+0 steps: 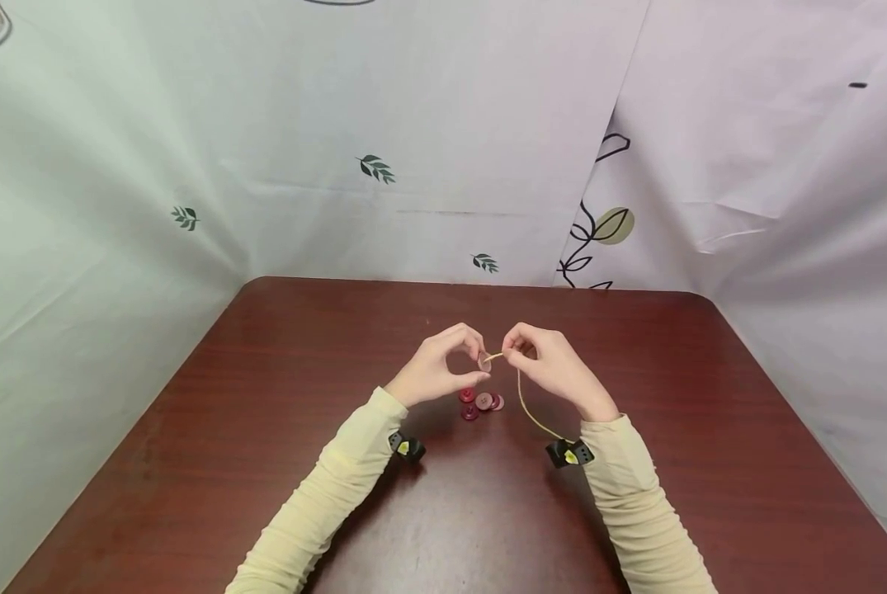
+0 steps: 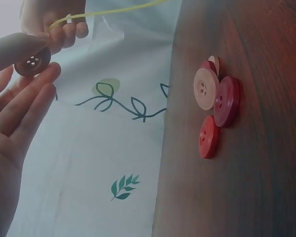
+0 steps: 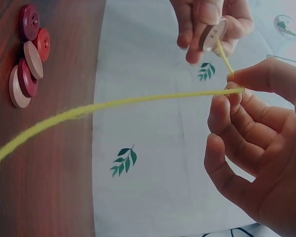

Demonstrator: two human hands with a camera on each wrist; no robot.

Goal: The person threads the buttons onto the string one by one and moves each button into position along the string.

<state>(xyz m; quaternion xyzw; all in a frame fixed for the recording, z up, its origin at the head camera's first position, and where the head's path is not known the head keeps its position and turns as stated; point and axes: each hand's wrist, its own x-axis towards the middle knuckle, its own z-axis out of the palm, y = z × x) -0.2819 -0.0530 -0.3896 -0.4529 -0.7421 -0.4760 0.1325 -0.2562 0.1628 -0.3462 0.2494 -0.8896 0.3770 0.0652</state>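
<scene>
Yellow yarn [image 3: 138, 98], two hands [image 1: 431, 363] [image 1: 558, 363], one pinched button [image 3: 213, 35], five lying buttons [image 2: 206, 94].

From where I stand, the person's left hand [image 1: 430, 371] pinches a pale button [image 1: 485, 364] between fingers and thumb, above the dark red-brown tabletop [image 1: 324, 330]. Facing it, the right hand [image 1: 559, 363] pinches a yellow cord [image 1: 524, 407]; a short stretch reaches across to the button, and the rest droops in a curve toward the right wrist. Just below the left hand, 5 more buttons [image 1: 483, 402] lie bunched, reds and pinkish tans. Both cream sleeves [image 1: 339, 474] are wrinkled, with 2 black devices [image 1: 408, 447] at the wrists. White sheeting [image 1: 450, 107] with leaf prints hangs behind.
</scene>
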